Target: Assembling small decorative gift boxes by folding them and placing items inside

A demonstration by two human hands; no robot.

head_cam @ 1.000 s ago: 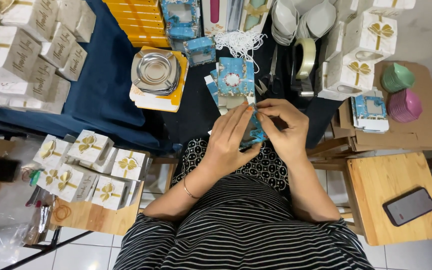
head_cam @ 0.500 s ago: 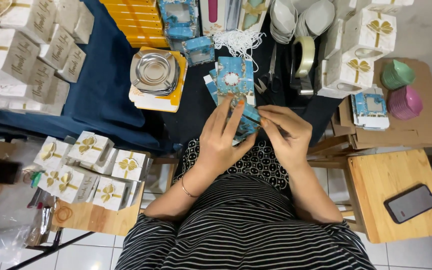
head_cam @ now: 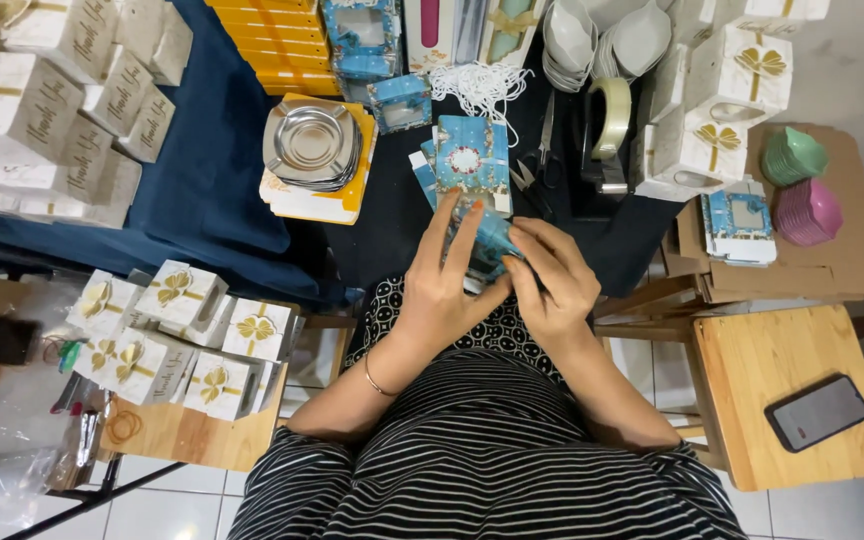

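Observation:
My left hand and my right hand meet over a small blue patterned box, both gripping it just above my lap. The left fingers stretch flat up over the box's left side; the right fingers curl around its right edge. Most of the box is hidden by the fingers. Right behind it lies a stack of flat blue patterned box blanks on the dark table.
A stack of metal ashtrays on yellow cards, scissors, a tape dispenser, white bowls and white bowed gift boxes crowd the table. More gift boxes sit left; a phone lies on a wooden stool.
My left fingers have straightened and spread up over the box, which sits slightly higher between my hands. The right hand has shifted a little around its right edge.

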